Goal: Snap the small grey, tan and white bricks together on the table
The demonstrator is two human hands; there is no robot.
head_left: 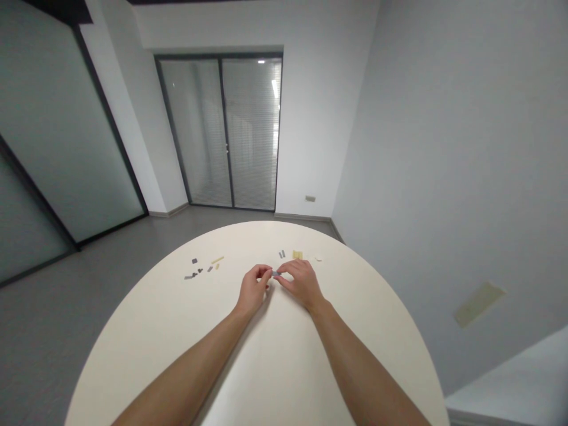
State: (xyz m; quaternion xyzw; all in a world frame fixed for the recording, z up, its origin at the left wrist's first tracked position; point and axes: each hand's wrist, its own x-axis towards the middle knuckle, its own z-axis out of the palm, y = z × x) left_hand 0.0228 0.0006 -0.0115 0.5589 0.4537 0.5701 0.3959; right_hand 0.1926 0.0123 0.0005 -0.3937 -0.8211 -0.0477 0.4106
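Over the middle of a round cream table (266, 367), my left hand (254, 288) and my right hand (302, 281) meet fingertip to fingertip. Both pinch one small grey piece (276, 273) between them. The fingers of each hand are curled closed around it. Just beyond my right hand lie a small grey piece (281, 254), a yellow piece (297, 254) and a tiny white piece (318, 258).
A scatter of small grey pieces (195, 272) and thin yellow pieces (217, 261) lies on the table to the far left of my hands. Behind the table are grey floor, glass doors with blinds (222, 130) and white walls.
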